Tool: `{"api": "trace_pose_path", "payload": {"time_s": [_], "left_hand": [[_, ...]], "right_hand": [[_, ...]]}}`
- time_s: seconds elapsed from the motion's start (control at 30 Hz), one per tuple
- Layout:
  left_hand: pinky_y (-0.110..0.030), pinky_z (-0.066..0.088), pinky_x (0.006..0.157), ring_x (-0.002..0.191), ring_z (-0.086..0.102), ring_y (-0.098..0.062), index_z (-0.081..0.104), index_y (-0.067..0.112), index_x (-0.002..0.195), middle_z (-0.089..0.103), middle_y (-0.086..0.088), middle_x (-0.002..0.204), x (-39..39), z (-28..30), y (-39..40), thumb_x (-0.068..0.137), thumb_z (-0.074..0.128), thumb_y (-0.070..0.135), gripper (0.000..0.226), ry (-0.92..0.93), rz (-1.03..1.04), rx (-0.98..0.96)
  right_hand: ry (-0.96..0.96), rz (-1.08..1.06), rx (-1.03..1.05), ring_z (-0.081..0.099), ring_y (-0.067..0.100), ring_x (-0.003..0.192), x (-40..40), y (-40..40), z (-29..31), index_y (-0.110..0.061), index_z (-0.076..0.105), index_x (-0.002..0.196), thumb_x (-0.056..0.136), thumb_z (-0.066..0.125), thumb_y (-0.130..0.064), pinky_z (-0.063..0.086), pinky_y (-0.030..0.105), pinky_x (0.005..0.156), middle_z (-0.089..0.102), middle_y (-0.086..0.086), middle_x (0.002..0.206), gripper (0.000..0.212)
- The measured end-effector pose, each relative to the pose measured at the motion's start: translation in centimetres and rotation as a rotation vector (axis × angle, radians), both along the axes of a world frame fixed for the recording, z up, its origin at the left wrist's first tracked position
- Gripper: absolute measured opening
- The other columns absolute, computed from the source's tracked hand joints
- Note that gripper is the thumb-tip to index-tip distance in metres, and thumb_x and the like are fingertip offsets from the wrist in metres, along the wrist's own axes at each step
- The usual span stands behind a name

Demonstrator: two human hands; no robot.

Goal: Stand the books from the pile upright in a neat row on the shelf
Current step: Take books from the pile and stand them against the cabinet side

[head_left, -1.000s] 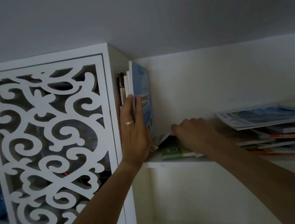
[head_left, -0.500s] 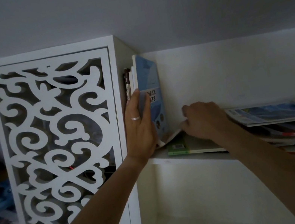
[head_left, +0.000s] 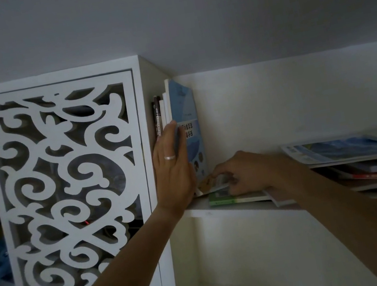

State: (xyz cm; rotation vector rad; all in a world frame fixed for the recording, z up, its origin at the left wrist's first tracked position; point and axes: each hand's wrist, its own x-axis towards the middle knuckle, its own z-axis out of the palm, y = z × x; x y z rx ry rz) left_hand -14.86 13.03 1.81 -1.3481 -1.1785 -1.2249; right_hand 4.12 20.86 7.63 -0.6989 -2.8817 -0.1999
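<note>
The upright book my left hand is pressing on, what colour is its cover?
Light blue cover with a white title band, seen in the head view.

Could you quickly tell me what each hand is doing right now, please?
Left hand: open, flat against the upright books.
Right hand: fingers curled on a thin book.

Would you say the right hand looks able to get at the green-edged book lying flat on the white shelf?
Probably yes: the right hand already rests above the green-edged book, pinching a thin booklet lying on it. That booklet must go first.
</note>
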Motion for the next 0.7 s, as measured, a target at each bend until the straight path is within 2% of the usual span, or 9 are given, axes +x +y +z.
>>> {"api": "trace_pose_path", "payload": {"time_s": [0.07,0.13,0.2,0.27,0.37,0.43,0.57,0.63,0.7], "left_hand": [[-0.048,0.023,0.128,0.159,0.007,-0.023,0.039,0.001,0.156,0.019,-0.008,0.165,0.0,0.1,0.0,0.093,0.07,-0.003,0.07,0.032,0.051,0.012],[-0.041,0.011,0.131,0.159,0.008,-0.024,0.045,0.0,0.152,0.021,-0.009,0.164,0.1,0.2,-0.1,0.09,0.075,0.0,0.07,0.056,0.096,0.025],[-0.045,0.016,0.13,0.157,0.014,-0.029,0.049,0.001,0.15,0.024,-0.009,0.163,0.3,0.2,-0.2,0.091,0.073,0.0,0.064,0.069,0.104,0.041],[-0.055,0.03,0.124,0.156,0.015,-0.03,0.05,0.0,0.149,0.026,-0.009,0.162,0.2,0.3,-0.1,0.096,0.062,-0.003,0.054,0.09,0.103,0.048],[-0.059,0.038,0.118,0.155,0.02,-0.037,0.049,0.001,0.15,0.027,-0.01,0.163,-0.2,0.3,0.1,0.104,0.048,0.008,0.047,0.089,0.107,0.012],[-0.057,0.036,0.121,0.155,0.02,-0.04,0.048,0.001,0.151,0.026,-0.013,0.164,-0.4,0.3,0.2,0.108,0.044,0.017,0.046,0.078,0.127,-0.001],[-0.05,0.025,0.127,0.156,0.016,-0.036,0.049,0.001,0.15,0.03,-0.017,0.164,-0.5,0.4,0.1,0.107,0.046,0.022,0.048,0.065,0.165,-0.008],[-0.046,0.018,0.129,0.156,0.014,-0.031,0.049,0.001,0.15,0.034,-0.017,0.162,-0.2,0.6,0.0,0.102,0.046,0.023,0.052,0.044,0.165,-0.007],[-0.047,0.018,0.129,0.157,0.014,-0.029,0.051,0.003,0.149,0.035,-0.016,0.161,0.2,0.6,-0.2,0.099,0.047,0.025,0.055,0.04,0.158,-0.009]], "right_hand": [[0.057,0.074,0.127,0.065,0.021,0.084,-0.1,-0.2,-0.4,-0.038,0.061,0.136,0.088,0.063,-0.024,0.056,0.034,0.074,0.069,0.008,0.106,0.049],[0.131,0.07,0.311,0.066,0.025,0.085,-0.2,-0.2,-0.7,-0.031,0.062,0.132,0.094,0.06,-0.02,0.053,0.034,0.069,0.069,0.007,0.104,0.04],[0.196,0.033,0.47,0.067,0.028,0.089,-0.1,0.3,-1.3,-0.025,0.058,0.129,0.096,0.06,-0.024,0.053,0.034,0.069,0.067,0.006,0.104,0.033],[0.229,-0.033,0.515,0.066,0.029,0.094,0.1,0.9,-1.6,-0.023,0.053,0.132,0.097,0.059,-0.025,0.049,0.033,0.07,0.066,0.006,0.11,0.036],[0.171,-0.113,0.317,0.064,0.03,0.104,0.6,1.9,-1.8,-0.028,0.053,0.138,0.099,0.056,-0.041,0.049,0.035,0.079,0.065,0.01,0.12,0.041],[0.279,-0.151,0.224,0.065,0.03,0.099,0.9,2.0,-2.0,-0.025,0.061,0.129,0.102,0.053,-0.04,0.047,0.033,0.074,0.067,0.012,0.115,0.032],[0.804,-0.267,0.119,0.066,0.034,0.092,1.2,2.7,-0.8,-0.008,0.064,0.116,0.109,0.042,-0.032,0.04,0.031,0.071,0.07,0.018,0.109,0.033],[1.071,-0.273,0.001,0.064,0.037,0.098,1.1,2.4,0.6,-0.003,0.063,0.117,0.109,0.041,-0.033,0.04,0.033,0.073,0.068,0.022,0.112,0.038],[1.249,-0.218,-0.169,0.063,0.03,0.098,0.7,1.6,1.9,-0.004,0.063,0.121,0.109,0.04,-0.035,0.045,0.027,0.073,0.068,0.015,0.112,0.04]]}}
